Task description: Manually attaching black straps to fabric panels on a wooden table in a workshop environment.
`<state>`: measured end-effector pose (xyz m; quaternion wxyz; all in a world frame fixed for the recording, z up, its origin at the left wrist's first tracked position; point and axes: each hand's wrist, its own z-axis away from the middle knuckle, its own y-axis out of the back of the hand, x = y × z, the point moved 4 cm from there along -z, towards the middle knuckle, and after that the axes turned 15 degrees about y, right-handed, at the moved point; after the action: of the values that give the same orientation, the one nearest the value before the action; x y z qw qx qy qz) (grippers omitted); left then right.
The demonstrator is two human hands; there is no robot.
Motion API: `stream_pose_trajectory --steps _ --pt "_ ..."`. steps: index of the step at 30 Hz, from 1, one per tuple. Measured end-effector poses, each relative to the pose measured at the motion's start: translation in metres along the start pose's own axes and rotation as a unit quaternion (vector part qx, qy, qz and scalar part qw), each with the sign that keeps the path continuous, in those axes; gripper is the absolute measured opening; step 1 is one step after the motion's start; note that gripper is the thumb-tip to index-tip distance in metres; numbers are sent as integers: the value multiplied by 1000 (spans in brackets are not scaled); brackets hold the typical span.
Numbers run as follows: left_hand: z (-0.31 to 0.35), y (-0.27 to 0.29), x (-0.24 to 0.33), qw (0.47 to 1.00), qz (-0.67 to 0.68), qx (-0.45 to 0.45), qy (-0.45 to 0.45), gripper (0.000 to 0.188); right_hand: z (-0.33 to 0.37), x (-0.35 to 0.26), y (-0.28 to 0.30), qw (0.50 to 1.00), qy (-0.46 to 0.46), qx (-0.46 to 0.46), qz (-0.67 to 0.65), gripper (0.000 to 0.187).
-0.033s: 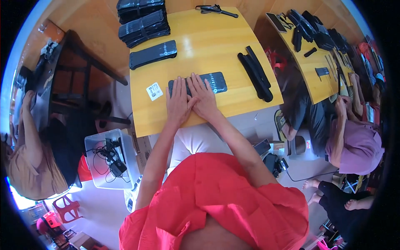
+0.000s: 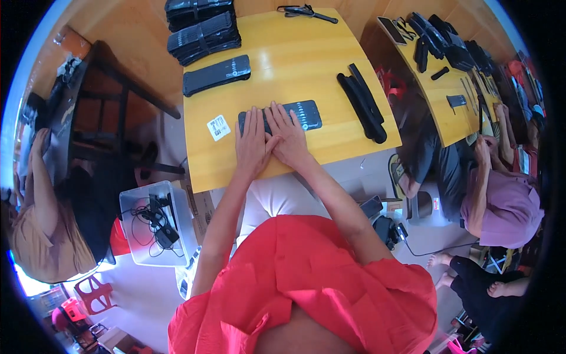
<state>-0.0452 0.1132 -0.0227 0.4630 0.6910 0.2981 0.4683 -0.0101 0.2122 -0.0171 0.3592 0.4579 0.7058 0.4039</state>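
Note:
A flat black pouch (image 2: 307, 115) with pale printed shapes lies on the yellow wooden table (image 2: 277, 71) in front of me. My left hand (image 2: 253, 144) rests on its left part, fingers stretched out flat. Right beside it, my right hand (image 2: 287, 137) is also laid flat on the pouch, the thumbs meeting. Both palms hide part of the pouch, and neither hand grips anything. A white label sheet (image 2: 218, 128) with a printed code lies just left of my left hand. Farther back on the left is a small stack of similar black pouches (image 2: 212, 78).
Bundled black pouches (image 2: 200, 38) are piled at the table's back left. Long black cases (image 2: 361, 106) lie at the right, and a black tool with a cord (image 2: 309, 13) at the far edge. A clear bin of cables (image 2: 135, 236) stands below left. People sit at both neighbouring tables.

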Motion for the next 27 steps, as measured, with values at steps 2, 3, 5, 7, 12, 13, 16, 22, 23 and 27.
stream_pose_trajectory --steps 2,3,5,7,12,13,16,22,23,27 --pt "-4 -1 -1 1000 17 5 -7 79 -3 4 1 1000 -5 -18 -13 55" --pt "-5 -2 -1 1000 18 3 -4 79 -2 8 0 1000 -4 -20 -14 55" --pt "-6 -3 -1 1000 29 0 -11 80 1 16 0 999 -16 -22 -30 53" --pt "-5 -3 -2 1000 14 4 -10 80 7 26 7 998 -36 -32 -27 54" --pt "-4 1 -1 1000 -9 19 -8 79 34 65 24 994 -104 -38 5 53" --pt "-3 4 0 1000 -14 3 -1 77 40 75 27 990 -138 -37 -8 52" --pt "-7 0 -13 997 67 40 27 68 51 94 31 983 -174 47 -44 46" --pt "-7 34 -32 954 152 142 216 40 65 100 53 881 -291 286 -240 36" --pt "-9 35 -33 949 151 112 253 40 65 98 54 878 -295 291 -242 34" --pt "-22 42 -22 936 119 72 325 37 66 96 53 875 -289 296 -251 33"
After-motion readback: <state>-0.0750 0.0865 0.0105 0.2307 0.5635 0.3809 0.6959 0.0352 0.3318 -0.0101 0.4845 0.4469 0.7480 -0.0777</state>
